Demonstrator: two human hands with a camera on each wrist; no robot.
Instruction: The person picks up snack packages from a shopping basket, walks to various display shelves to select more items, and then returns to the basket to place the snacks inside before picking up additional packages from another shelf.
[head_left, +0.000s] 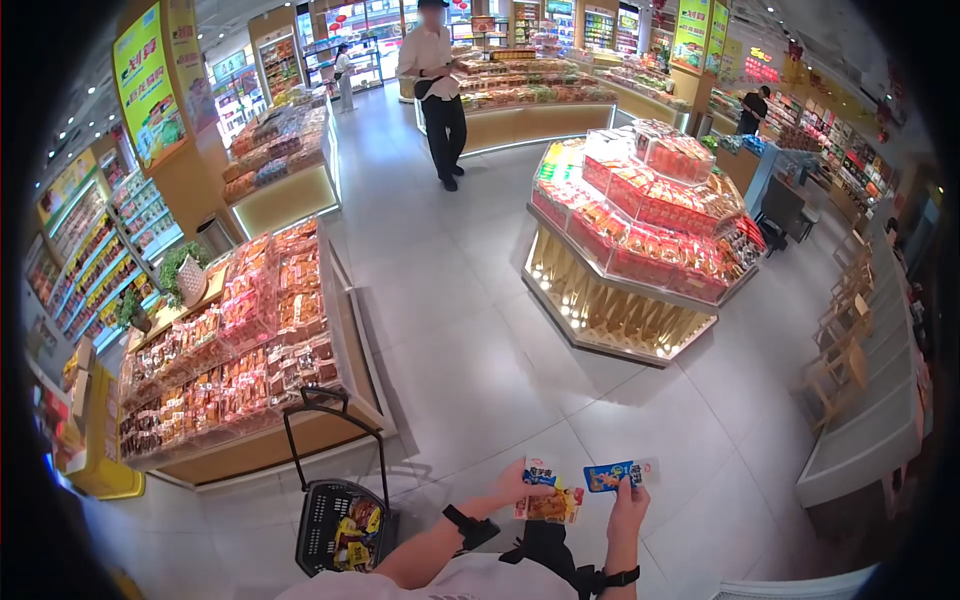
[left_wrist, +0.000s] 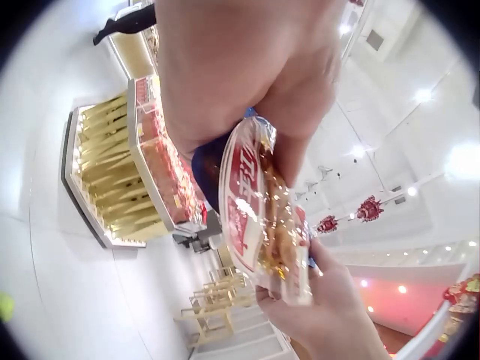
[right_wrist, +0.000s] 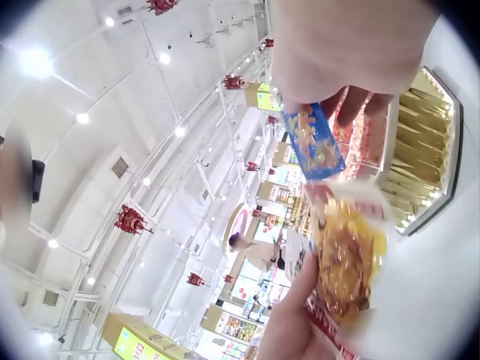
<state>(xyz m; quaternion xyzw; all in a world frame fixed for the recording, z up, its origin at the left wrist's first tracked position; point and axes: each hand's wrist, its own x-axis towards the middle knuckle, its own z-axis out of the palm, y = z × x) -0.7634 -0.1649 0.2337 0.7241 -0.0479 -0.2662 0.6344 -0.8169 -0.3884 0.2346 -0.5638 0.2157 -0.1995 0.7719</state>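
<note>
My left hand [head_left: 512, 482] grips two snack packets in the head view: a small blue one [head_left: 541, 473] above a larger red-and-yellow one [head_left: 553, 507]. The larger packet [right_wrist: 346, 262] shows brown food through clear film in the right wrist view. My right hand [head_left: 629, 505] pinches another blue packet [head_left: 604, 478] by its end, just right of the left hand's packets. In the left wrist view the left hand [left_wrist: 247, 75] holds the packets from above, with the right hand [left_wrist: 322, 307] behind them.
A black basket [head_left: 318, 520] with a raised handle and several packets inside stands on the floor at lower left. Snack displays stand left [head_left: 245, 340] and right [head_left: 640, 220]. A person [head_left: 435, 90] in a white shirt stands in the aisle. Wooden stools [head_left: 845, 375] line the right.
</note>
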